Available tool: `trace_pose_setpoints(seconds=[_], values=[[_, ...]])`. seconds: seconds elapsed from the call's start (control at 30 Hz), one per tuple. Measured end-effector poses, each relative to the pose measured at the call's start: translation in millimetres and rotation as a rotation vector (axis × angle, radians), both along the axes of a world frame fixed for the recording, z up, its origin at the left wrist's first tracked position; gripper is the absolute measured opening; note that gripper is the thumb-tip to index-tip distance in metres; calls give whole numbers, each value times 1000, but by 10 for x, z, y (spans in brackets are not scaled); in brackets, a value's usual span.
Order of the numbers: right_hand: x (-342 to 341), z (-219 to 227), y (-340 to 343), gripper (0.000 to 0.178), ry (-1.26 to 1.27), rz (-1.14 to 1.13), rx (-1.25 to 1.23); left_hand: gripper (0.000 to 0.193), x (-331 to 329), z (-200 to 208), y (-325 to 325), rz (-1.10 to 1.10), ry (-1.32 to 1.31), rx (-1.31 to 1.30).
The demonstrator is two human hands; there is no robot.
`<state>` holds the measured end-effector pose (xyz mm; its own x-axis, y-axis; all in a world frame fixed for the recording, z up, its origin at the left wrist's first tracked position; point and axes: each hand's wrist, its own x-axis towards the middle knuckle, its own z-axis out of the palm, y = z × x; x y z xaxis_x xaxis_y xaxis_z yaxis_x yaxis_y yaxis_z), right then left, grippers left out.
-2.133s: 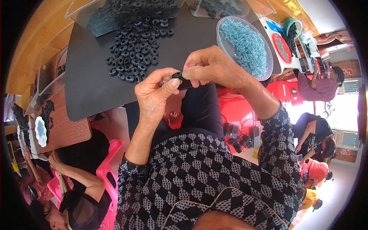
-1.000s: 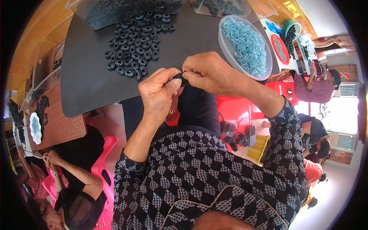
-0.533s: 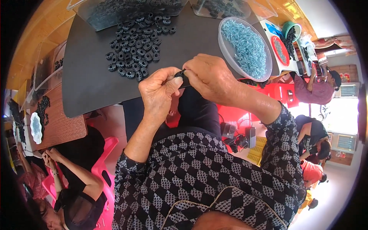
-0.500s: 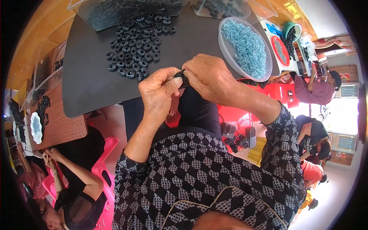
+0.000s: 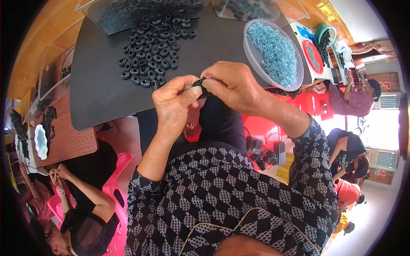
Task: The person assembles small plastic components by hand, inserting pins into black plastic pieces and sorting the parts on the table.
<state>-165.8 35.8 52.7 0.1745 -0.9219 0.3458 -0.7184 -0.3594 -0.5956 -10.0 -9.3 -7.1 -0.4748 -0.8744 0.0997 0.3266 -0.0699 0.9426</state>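
We hold the small black plastic part [image 5: 199, 82] between the thumb and fingers of the left hand [image 5: 173, 99], near the front edge of the dark grey table [image 5: 102, 96]. The right hand [image 5: 235, 83] has its fingers narrowed together at the part's right end; they cover their grip, so we cannot tell what they pinch. Beyond the left hand lies a loose pile of oval black plastic pieces [image 5: 147, 55], backed by a clear plastic bin [image 5: 106, 26]. A round translucent plastic tub [image 5: 256, 64] of pale blue contents [image 5: 273, 53] stands beyond the right hand.
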Motion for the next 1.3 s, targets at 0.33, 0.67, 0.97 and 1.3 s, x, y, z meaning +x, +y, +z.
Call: trace_pose_setpoints(seconds=[0.33, 0.67, 0.97, 1.3], values=[[18, -132, 4, 9, 75, 7, -183, 13, -17, -3, 41, 32, -30, -48], [3, -174, 7, 16, 341, 27, -280, 11, -74, 56, 35, 114, -146, -122], [74, -178, 11, 29, 279, -52, -387, 8, -64, 218, -60, -27, -49, 163], [37, -243, -86, 23, 318, 31, -478, 8, -51, 138, -89, -28, -8, 235]])
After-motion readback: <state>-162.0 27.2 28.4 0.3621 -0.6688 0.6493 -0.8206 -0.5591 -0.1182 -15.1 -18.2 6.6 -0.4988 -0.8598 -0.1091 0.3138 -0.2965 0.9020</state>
